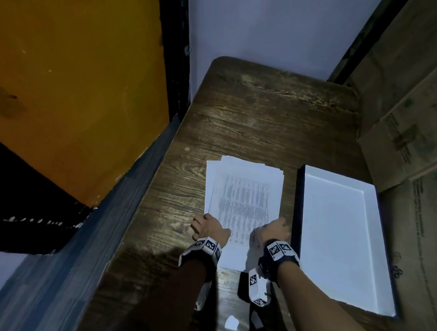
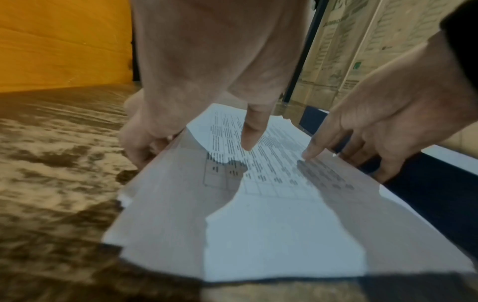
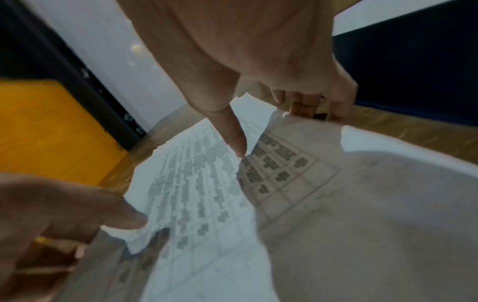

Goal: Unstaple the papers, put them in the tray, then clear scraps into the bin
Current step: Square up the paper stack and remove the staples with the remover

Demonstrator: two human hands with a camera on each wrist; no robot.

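Note:
A stack of printed papers (image 1: 245, 196) lies in the middle of the wooden table (image 1: 260, 109). My left hand (image 1: 209, 227) grips the stack's left edge near the bottom; in the left wrist view its thumb (image 2: 249, 132) lies on top and the fingers (image 2: 139, 149) curl under the edge. My right hand (image 1: 274, 229) holds the right edge the same way, with the thumb (image 3: 234, 139) on the print and the fingers (image 3: 308, 106) curled round the lifted edge. A white tray (image 1: 343, 235) with nothing in it sits just right of the stack. No bin is in view.
A small white paper scrap (image 1: 230, 323) lies on the table near me, beside a dark object I cannot make out. Cardboard boxes (image 1: 409, 124) stand along the right side. The table's left edge (image 1: 160, 162) drops to the floor beside an orange panel (image 1: 73, 83).

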